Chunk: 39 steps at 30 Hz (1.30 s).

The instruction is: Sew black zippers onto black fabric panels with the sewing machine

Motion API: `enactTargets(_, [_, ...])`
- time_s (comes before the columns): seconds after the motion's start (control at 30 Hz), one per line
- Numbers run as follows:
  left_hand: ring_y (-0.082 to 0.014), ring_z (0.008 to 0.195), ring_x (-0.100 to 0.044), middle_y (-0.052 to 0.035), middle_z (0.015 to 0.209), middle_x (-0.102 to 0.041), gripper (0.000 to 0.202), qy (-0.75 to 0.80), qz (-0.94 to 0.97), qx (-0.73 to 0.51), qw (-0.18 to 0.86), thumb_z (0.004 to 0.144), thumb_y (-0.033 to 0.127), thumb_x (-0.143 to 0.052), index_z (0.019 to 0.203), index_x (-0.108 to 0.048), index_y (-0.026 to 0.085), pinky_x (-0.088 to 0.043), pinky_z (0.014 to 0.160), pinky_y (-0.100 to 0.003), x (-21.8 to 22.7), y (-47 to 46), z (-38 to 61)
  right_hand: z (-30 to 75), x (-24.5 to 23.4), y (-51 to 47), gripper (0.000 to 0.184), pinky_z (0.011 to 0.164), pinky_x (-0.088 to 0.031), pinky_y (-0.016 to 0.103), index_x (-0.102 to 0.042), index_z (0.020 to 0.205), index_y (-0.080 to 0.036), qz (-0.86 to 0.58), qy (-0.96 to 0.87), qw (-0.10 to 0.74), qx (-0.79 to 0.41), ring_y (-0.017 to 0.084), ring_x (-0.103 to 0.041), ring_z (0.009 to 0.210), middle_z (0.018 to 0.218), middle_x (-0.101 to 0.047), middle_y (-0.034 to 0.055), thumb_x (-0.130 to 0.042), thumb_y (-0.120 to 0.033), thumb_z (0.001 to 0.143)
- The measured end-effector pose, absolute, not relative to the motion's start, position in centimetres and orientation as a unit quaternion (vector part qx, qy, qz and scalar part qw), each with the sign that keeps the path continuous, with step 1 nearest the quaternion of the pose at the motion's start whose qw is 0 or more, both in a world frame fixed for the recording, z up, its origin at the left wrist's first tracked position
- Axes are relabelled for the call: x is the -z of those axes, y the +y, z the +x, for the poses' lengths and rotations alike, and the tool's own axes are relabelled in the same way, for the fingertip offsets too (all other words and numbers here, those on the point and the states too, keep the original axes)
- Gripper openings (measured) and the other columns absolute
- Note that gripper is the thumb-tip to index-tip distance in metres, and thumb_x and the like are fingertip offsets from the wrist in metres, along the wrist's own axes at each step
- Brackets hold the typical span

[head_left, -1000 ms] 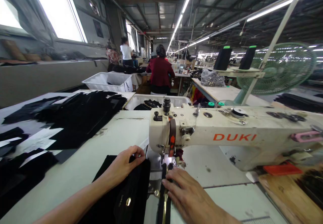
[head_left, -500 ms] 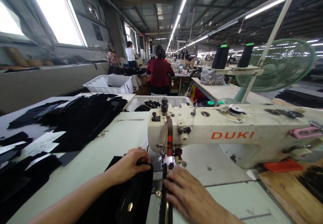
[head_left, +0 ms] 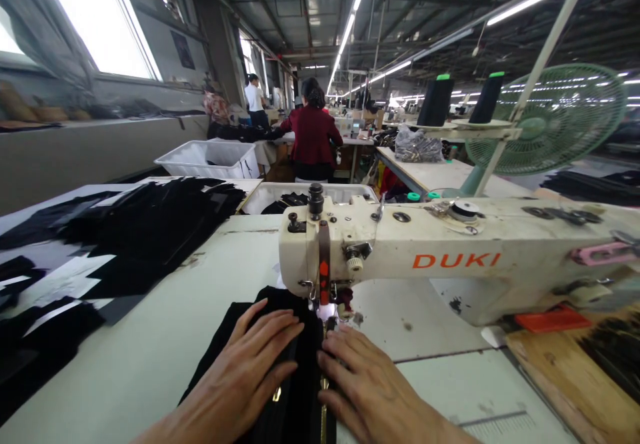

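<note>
My left hand [head_left: 245, 367] lies flat on a black fabric piece [head_left: 299, 401], fingers stretched toward the needle area. Between that hand's thumb and the cloth's lower part, a small gold metal tag [head_left: 277, 395] shows. A black zipper with gold teeth [head_left: 325, 397] runs along the fabric's right edge, up toward the lit needle area of a white sewing machine [head_left: 385, 247]. My right hand [head_left: 373, 381] rests over the zipper's right side, its fingers slightly bent and apart, tips on the tape. The needle itself is too small to make out.
Stacked black fabric pieces [head_left: 165, 231] lie on the left. Behind the machine is a white bin [head_left: 357, 193]. Black thread cones [head_left: 436, 102] and a green fan [head_left: 545, 121] stand at right, near a red tray [head_left: 553, 319]. A person in dark red [head_left: 314, 134] sits ahead.
My left hand has gone from grasping the fabric's edge to lying flat on it. The fabric has moved right, up against the zipper. My right hand stays by the zipper.
</note>
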<state>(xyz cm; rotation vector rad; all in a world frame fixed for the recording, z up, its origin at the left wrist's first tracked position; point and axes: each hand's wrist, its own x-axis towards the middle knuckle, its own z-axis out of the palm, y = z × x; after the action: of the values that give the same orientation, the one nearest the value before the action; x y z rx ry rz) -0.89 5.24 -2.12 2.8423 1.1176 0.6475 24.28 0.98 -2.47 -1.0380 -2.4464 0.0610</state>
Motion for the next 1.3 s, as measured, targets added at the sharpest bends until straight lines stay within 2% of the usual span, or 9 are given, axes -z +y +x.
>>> enactTargets(0.07, [-0.0255, 0.136, -0.045, -0.0053, 0.149, -0.048, 0.056, 0.340, 0.920, -0.194, -0.013, 0.102, 0.039, -0.050, 0.153, -0.031, 0.027, -0.035, 0.115, -0.043, 2.7, 4.0, -0.9, 24.3, 2.5, 1.0, 0.037, 0.113, -0.039, 0.036, -0.062, 0.127, -0.013, -0.375, -0.895, 0.240, -0.015, 0.024, -0.057, 0.125, 0.129, -0.064, 0.0115, -0.050, -0.038, 0.102])
enactTargets(0.13, [-0.0259, 0.138, -0.043, -0.0065, 0.152, -0.044, 0.061, 0.355, 0.912, -0.206, -0.018, 0.104, 0.038, -0.045, 0.157, -0.019, 0.027, -0.039, 0.112, -0.043, 3.3, 3.3, -0.2, 24.3, 2.5, 1.0, 0.037, 0.112, -0.041, 0.036, -0.062, 0.126, -0.012, -0.373, -0.897, 0.238, -0.001, 0.025, -0.057, 0.125, 0.128, -0.065, 0.0122, -0.051, -0.037, 0.102])
enactTargets(0.27, [-0.0240, 0.137, -0.044, -0.0047, 0.152, -0.045, 0.058, 0.365, 0.906, -0.216, -0.003, 0.106, 0.031, -0.035, 0.158, -0.010, 0.031, -0.039, 0.111, -0.045, 3.7, 2.8, 1.2, 24.3, 2.9, 1.1, 0.036, 0.112, -0.041, 0.036, -0.063, 0.125, -0.011, -0.370, -0.899, 0.233, 0.015, 0.025, -0.055, 0.127, 0.131, -0.063, 0.0131, -0.053, -0.035, 0.101])
enactTargets(0.43, [-0.0202, 0.135, -0.047, -0.0046, 0.152, -0.044, 0.058, 0.343, 0.915, -0.210, -0.012, 0.106, 0.023, -0.029, 0.159, -0.006, 0.028, -0.041, 0.110, -0.038, 3.9, 3.2, 1.0, 24.3, 3.2, 1.2, 0.032, 0.113, -0.039, 0.038, -0.063, 0.125, -0.013, -0.369, -0.902, 0.224, 0.004, 0.024, -0.054, 0.128, 0.132, -0.062, 0.0119, -0.051, -0.032, 0.101])
enactTargets(0.53, [-0.0198, 0.134, -0.048, -0.0031, 0.151, -0.046, 0.060, 0.339, 0.916, -0.211, -0.042, 0.104, 0.022, -0.034, 0.159, -0.010, 0.028, -0.038, 0.110, -0.036, 4.3, 3.6, 0.8, 24.2, 2.9, 1.1, 0.031, 0.113, -0.039, 0.038, -0.064, 0.123, -0.013, -0.366, -0.901, 0.232, 0.016, 0.024, -0.055, 0.126, 0.130, -0.064, 0.0119, -0.049, -0.031, 0.102])
enactTargets(0.67, [-0.0233, 0.132, -0.048, -0.0021, 0.151, -0.046, 0.061, 0.344, 0.920, -0.176, -0.062, 0.098, 0.021, -0.045, 0.156, -0.027, 0.028, -0.035, 0.109, -0.039, 4.3, 4.0, 1.0, 24.2, 2.7, 1.2, 0.032, 0.111, -0.042, 0.037, -0.064, 0.122, -0.013, -0.359, -0.906, 0.224, 0.018, 0.025, -0.057, 0.124, 0.129, -0.065, 0.0117, -0.048, -0.032, 0.102])
enactTargets(0.77, [-0.0244, 0.131, -0.048, -0.0021, 0.152, -0.045, 0.059, 0.353, 0.919, -0.158, -0.079, 0.096, 0.022, -0.048, 0.153, -0.034, 0.025, -0.032, 0.107, -0.040, 4.2, 4.1, 1.1, 24.2, 3.0, 1.3, 0.031, 0.113, -0.040, 0.037, -0.064, 0.121, -0.012, -0.352, -0.907, 0.230, 0.022, 0.024, -0.056, 0.125, 0.129, -0.065, 0.0119, -0.048, -0.031, 0.102])
enactTargets(1.1, [-0.0284, 0.128, -0.050, -0.0043, 0.149, -0.049, 0.060, 0.375, 0.915, -0.146, -0.036, 0.092, 0.023, -0.052, 0.150, -0.038, 0.025, -0.034, 0.104, -0.048, 4.0, 4.1, 1.4, 24.3, 2.9, 1.6, 0.033, 0.111, -0.042, 0.034, -0.064, 0.122, -0.010, -0.331, -0.916, 0.218, 0.056, 0.024, -0.059, 0.122, 0.128, -0.065, 0.0123, -0.050, -0.030, 0.101])
enactTargets(1.3, [-0.0322, 0.126, -0.052, -0.0084, 0.143, -0.054, 0.056, 0.378, 0.915, -0.140, -0.023, 0.091, 0.026, -0.052, 0.147, -0.044, 0.022, -0.039, 0.101, -0.056, 3.7, 4.2, 1.7, 24.7, 2.0, 2.0, 0.028, 0.109, -0.044, 0.031, -0.065, 0.120, -0.015, -0.349, -0.905, 0.242, -0.009, 0.020, -0.061, 0.119, 0.125, -0.067, 0.0089, -0.051, -0.028, 0.100])
